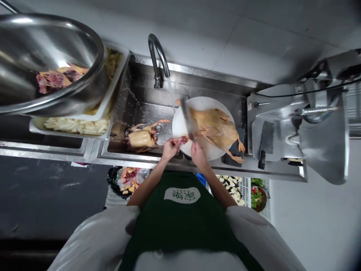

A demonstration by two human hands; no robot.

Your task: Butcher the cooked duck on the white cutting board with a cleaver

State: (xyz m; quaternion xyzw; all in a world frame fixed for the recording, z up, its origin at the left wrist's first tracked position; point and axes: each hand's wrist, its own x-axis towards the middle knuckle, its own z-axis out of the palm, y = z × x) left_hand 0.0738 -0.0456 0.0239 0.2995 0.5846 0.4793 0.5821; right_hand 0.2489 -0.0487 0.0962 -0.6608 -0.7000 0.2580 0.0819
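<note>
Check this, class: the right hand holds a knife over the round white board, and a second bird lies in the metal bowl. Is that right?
No: the second bird lies in the sink, not the metal bowl, as the head view shows. The right hand does hold the knife.

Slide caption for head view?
Left hand holding red meat, right hand gripping a blurred cleaver beside a plucked bird on a white board.

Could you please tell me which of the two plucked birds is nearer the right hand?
The bird on the round white board, close beside the right hand; the other bird lies down in the sink, left of the left hand.
</note>
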